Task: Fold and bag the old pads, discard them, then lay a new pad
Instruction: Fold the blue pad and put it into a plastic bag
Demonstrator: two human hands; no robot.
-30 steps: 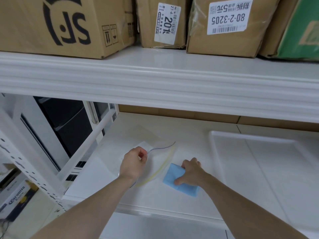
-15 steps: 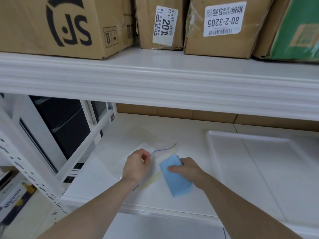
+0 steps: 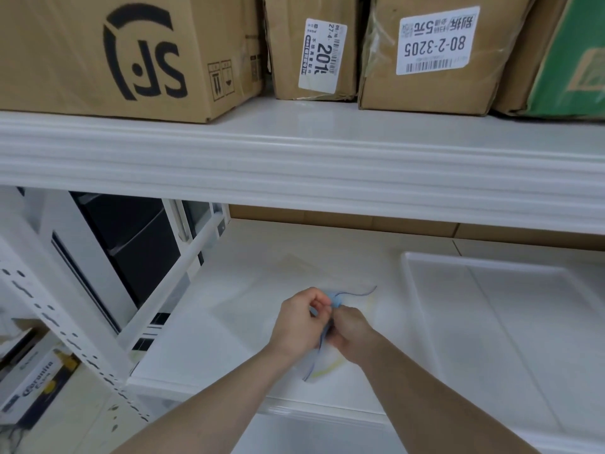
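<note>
Standing at far left, a white perforated shelf upright [image 3: 62,326] rises beside a Corona carton [image 3: 36,385] on the floor. Toward the middle, the left hand [image 3: 302,322] curls its fingers and pinches the rim of a clear zip bag [image 3: 314,368] lying on the white lower shelf [image 3: 203,348]. Touching it, the right hand [image 3: 352,332] grips a folded blue pad [image 3: 336,299], held at the bag's mouth between both hands, only its top edge showing. Further right sits a shallow white tray [image 3: 406,267]. Cardboard boxes [image 3: 314,47] line the upper shelf.
</note>
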